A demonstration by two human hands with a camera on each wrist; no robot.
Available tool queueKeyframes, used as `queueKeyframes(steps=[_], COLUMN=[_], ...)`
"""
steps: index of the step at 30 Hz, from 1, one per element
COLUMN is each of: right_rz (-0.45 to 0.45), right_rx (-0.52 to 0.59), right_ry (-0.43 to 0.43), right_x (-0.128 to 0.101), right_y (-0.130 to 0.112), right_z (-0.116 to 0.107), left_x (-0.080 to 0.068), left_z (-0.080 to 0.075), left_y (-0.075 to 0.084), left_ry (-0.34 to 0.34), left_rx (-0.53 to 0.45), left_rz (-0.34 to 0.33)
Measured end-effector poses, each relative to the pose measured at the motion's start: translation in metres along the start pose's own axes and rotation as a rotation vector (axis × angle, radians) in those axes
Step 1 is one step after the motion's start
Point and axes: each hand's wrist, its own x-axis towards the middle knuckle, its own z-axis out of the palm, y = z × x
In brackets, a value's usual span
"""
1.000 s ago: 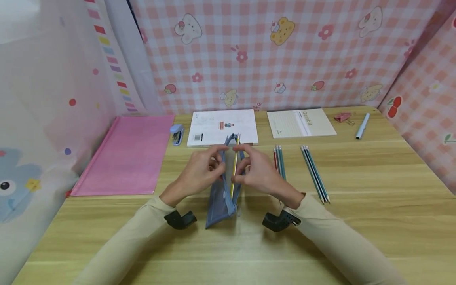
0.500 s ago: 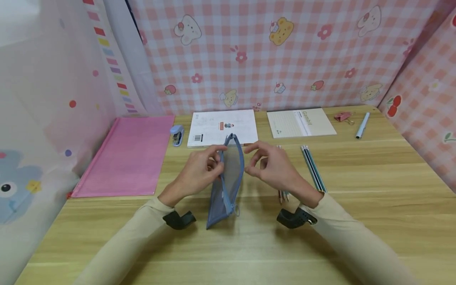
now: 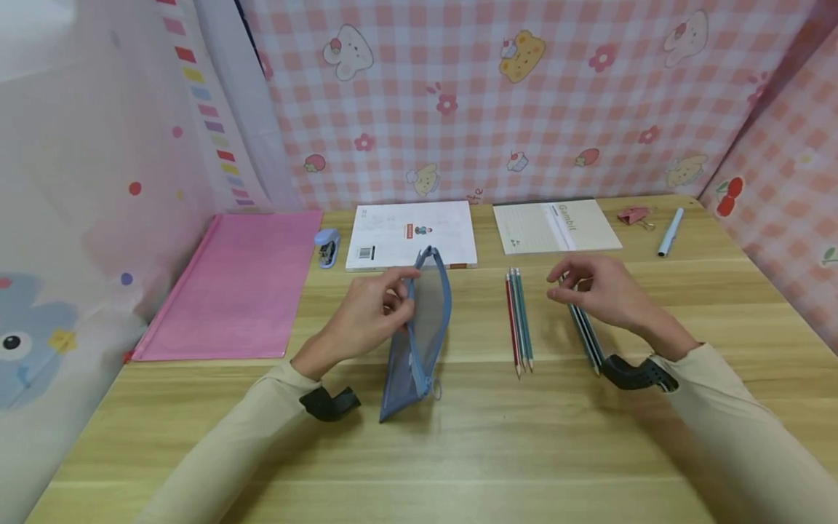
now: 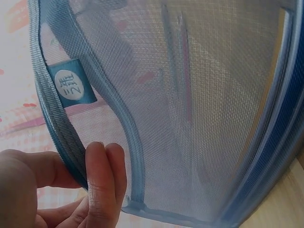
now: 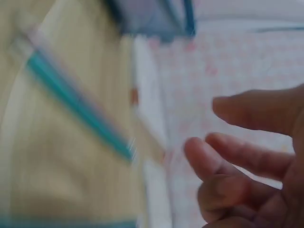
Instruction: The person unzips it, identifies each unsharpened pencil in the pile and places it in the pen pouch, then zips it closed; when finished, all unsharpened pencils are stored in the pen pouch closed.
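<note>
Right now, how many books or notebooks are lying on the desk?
3. A pink book lies at the left, a white booklet at the back centre behind the mesh pouch, and a beige notebook to its right. None seems hidden.

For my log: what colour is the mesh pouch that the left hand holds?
Blue-grey see-through mesh pouch with a blue zip edge, held by the left hand; clearest in the left wrist view.

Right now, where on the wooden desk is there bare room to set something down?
The near wooden desk edge, below the blue mesh pencil pouch, lies bare. So does the right side beyond the right hand. The back row is crowded: pink folder, white booklet, cream notebook.
</note>
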Motion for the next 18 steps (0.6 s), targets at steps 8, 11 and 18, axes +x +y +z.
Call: queueKeyframes(steps=[8,11,18], right_rz=[-0.061,-0.075,-0.063], right_rx=[-0.098,-0.102,-0.126], right_ry=[-0.155,-0.161,-0.137], right_x=[-0.008,-0.009,-0.010], right_y=[0.048,0.055,0.060], right_z=[-0.006,-0.004,0.000], left_x=[0.000,0.000,0.000], left_z=[0.000,0.000,0.000], left_y=[0.000,0.000,-0.001], left_ry=[-0.013,-0.015,-0.011], left_rx=[-0.004,-0.005,-0.007], left_rz=[0.001,0.003,0.020])
